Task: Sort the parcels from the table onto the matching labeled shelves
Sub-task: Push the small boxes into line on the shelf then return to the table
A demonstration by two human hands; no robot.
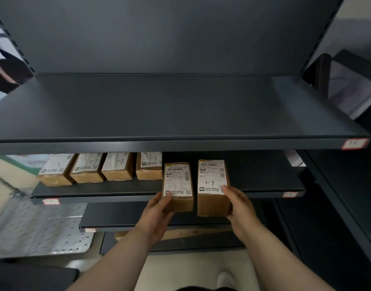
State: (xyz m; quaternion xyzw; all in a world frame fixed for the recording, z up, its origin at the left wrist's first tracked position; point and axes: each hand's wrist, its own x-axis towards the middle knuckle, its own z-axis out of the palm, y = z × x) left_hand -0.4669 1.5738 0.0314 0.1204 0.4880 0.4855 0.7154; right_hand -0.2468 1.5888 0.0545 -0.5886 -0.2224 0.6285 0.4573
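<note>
I hold two brown cardboard parcels, one in each hand, at the front edge of the second shelf (253, 181). My left hand (157, 208) grips the left parcel (178, 185) by its near end. My right hand (239, 204) grips the right parcel (212, 185), thumb on its white label marked "1-7". Both parcels jut out past the shelf's front lip. Several similar parcels (100, 168) marked "1-7" stand in a row at the left of the same shelf.
A bare dark top shelf (180, 110) overhangs the second one, with a red-edged label (355, 143) at its right front corner. Red-edged labels (290, 194) also mark the lower shelves. A perforated metal plate (37, 227) lies at lower left.
</note>
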